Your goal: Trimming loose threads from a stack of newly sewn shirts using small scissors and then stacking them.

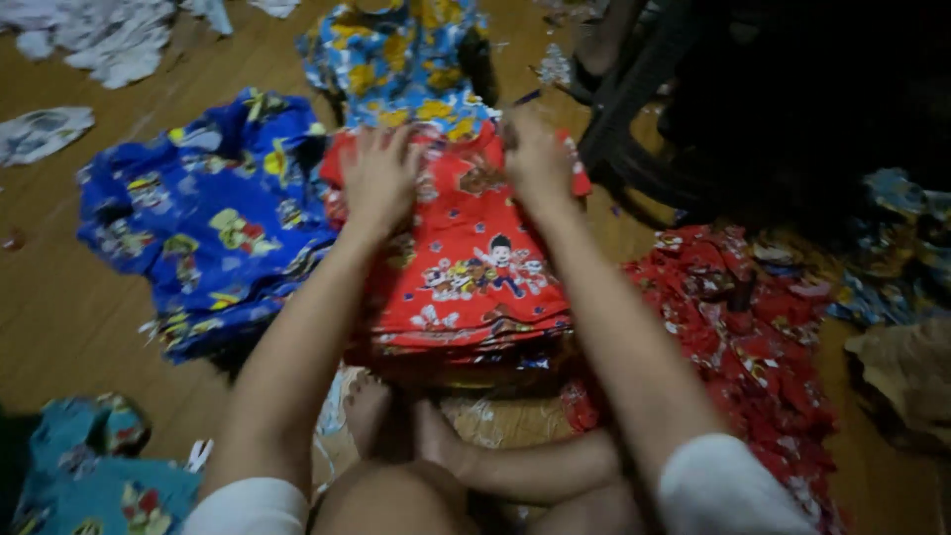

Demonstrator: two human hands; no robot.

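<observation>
While I watch from above, my left hand (379,178) and right hand (535,159) lie flat, fingers spread and gripping nothing, on the far edge of the red cartoon-print cotton garment (471,263) topping a stack; its length runs toward my feet (396,421), both hands equally near.

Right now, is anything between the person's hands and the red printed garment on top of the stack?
Nothing visible. The left hand and right hand both rest directly on the far edge of the red printed garment, fingers spread flat on the cloth. Other piles lie beside it.
</observation>
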